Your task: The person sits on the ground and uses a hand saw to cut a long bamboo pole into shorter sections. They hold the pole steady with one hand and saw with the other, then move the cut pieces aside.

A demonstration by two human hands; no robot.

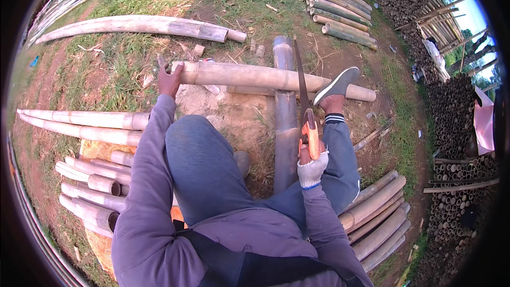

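Note:
A pale bamboo pole (239, 75) lies crosswise before me, over a darker, thick bamboo log (286, 127). My left hand (170, 79) is at the pole's left end, its thumb against the end and the other fingers partly hidden. In a white fingerless-style glove, my right hand (312, 166) is closed around the orange handle of a handsaw (303, 82). The saw's long dark blade points away from me and crosses the pole just right of the log; whether its teeth touch the bamboo I cannot tell. My shod foot (338, 86) presses on the pole's right part.
Cut bamboo pieces (95, 180) lie on orange netting at left, with more pieces (380, 212) at right. A long split-looking pole (138, 24) and small offcuts (199, 50) lie beyond. Bamboo stacks (345, 13) stand at the back, and tall piles (451, 101) line the right.

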